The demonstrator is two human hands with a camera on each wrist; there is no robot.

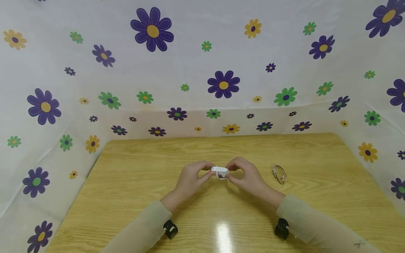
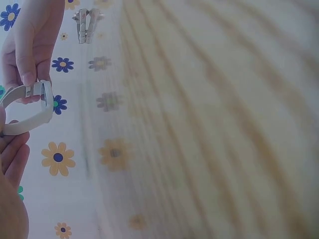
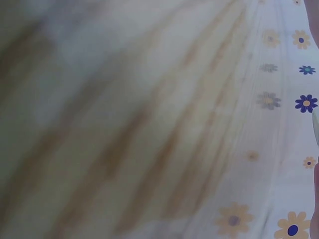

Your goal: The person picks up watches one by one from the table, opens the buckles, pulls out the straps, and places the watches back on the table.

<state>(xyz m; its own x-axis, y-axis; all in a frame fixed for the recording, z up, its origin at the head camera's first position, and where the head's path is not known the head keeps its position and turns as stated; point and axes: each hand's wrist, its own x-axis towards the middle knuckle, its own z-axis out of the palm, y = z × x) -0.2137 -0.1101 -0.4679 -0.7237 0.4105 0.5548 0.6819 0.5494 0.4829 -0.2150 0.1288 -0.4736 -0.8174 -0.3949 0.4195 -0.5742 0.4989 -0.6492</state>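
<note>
In the head view, the left hand [image 1: 190, 178] and right hand [image 1: 248, 174] pinch a white band [image 1: 219, 170] between them, above the surface [image 1: 190, 225]; a second band [image 1: 280, 174] lies to the right hand's right. The left wrist view shows the white band looped, gripped at both sides. The right wrist view barely catches a hand; its grip cannot be told there.

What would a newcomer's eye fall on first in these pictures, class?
Probably the bold flowers on the white cloth behind and beside the wooden table. Next, perhaps, the small white strap loop pinched between the left hand and right hand near the centre. A second loop lies on the table, right of the hands.
</note>
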